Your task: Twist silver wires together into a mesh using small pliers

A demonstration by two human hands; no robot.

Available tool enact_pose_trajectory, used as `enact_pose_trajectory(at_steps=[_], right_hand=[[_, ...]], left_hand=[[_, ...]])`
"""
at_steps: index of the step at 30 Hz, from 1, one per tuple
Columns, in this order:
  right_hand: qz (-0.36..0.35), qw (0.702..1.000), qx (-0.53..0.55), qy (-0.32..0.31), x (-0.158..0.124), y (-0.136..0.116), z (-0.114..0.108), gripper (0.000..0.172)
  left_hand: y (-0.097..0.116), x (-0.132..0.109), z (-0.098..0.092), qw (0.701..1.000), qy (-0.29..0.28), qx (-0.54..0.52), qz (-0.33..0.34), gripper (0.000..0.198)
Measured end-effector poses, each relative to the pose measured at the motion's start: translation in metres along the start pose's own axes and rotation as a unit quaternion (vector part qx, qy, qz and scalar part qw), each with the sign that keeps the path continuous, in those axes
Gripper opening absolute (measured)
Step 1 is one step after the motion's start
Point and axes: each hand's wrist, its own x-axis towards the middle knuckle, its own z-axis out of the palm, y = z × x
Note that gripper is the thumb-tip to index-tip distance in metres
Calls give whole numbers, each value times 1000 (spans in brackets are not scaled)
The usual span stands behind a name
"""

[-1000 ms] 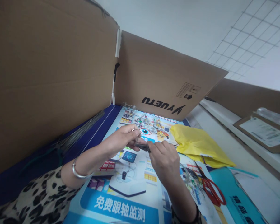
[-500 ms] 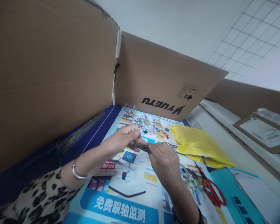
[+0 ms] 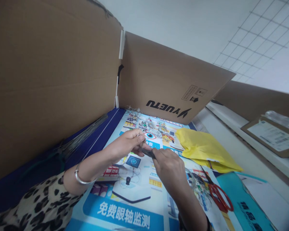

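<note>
My left hand point(image 3: 132, 141) is closed in a pinch above the printed sheet point(image 3: 132, 192), with a thin wire point(image 3: 138, 135) barely showing at its thumb and forefinger. My right hand point(image 3: 170, 163) is wrapped round dark pliers point(image 3: 148, 152). Their grey head points left and meets the fingers of my left hand; the handles are hidden in my right palm. What lies between the jaws is too small to tell. Beyond the hands, several small tangled wire pieces with coloured beads point(image 3: 156, 126) lie on the sheet.
Cardboard panels point(image 3: 170, 77) stand at the left and back. A bundle of straight wires point(image 3: 86, 134) lies by the left panel. At right are a yellow bag point(image 3: 207, 150), red-handled scissors point(image 3: 220, 195), more beaded wire pieces point(image 3: 199, 189) and a teal packet point(image 3: 243, 199).
The pliers' head has turned slightly between the hands, and my right wrist has shifted a little. My left hand stays almost in place with its pinch unchanged.
</note>
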Motion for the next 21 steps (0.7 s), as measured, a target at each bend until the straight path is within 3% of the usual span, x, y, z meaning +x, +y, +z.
enact_pose_trajectory(at_steps=[13,21], right_hand=[[24,997,-3,-76,0,-3,-4,14],[74,975,45,-207,2,-3,-8,16]], left_hand=[[-1,1,-1,999,-21,30,-17,31],[-5,2,-5,997,-40,61,-10,27]])
